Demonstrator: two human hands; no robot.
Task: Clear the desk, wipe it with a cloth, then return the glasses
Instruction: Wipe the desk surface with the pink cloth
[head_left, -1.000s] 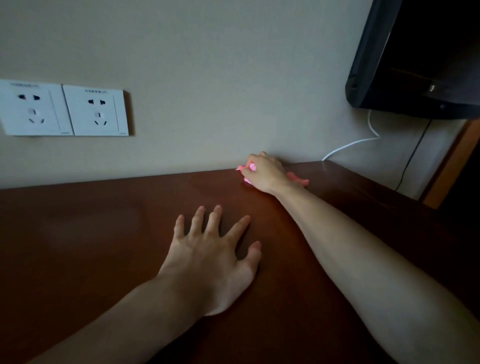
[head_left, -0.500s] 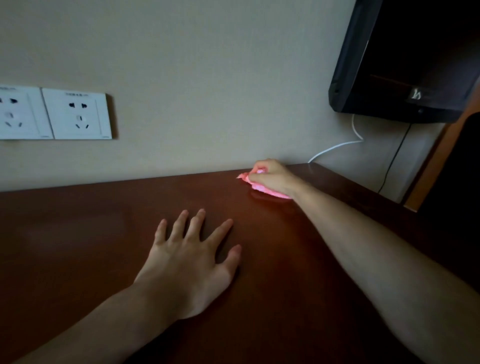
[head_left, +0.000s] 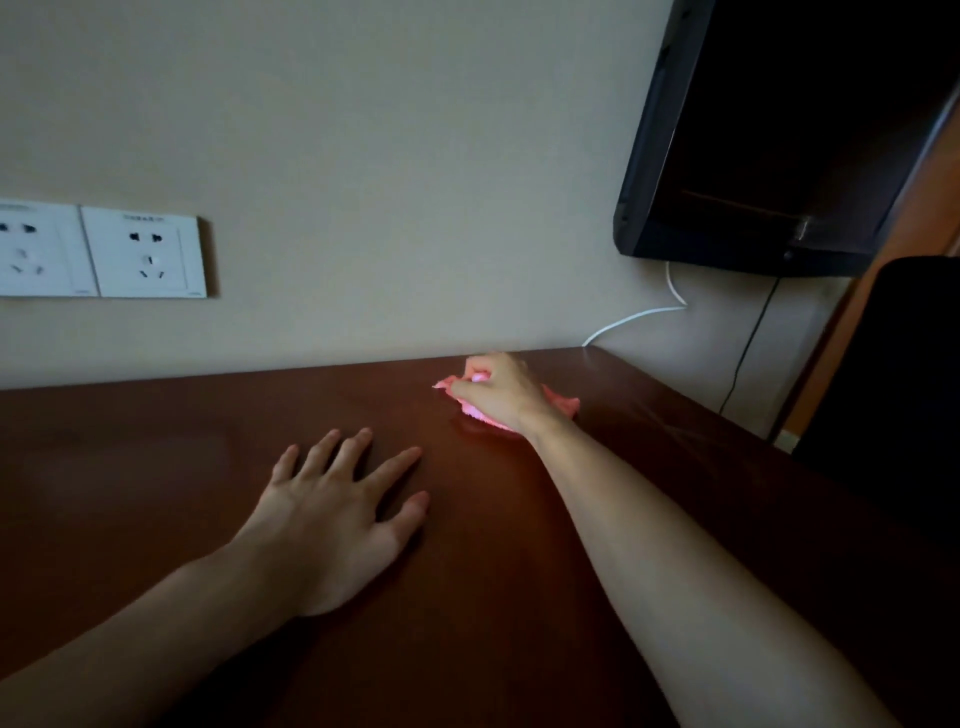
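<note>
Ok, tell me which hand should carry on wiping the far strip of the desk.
Right. The right hand already grips the pink cloth near the wall; the left hand rests flat on the desk, nearer the person.

A plain beige wall (head_left: 395, 156) is seen behind a dark brown wooden top. Two white sockets (head_left: 98, 250) are mounted side by side on the wall at left. A black screen (head_left: 779, 130) is fixed at upper right. A white cable (head_left: 636, 315) and a black cable (head_left: 750, 338) are hung below it. The room is dimly lit.
</note>
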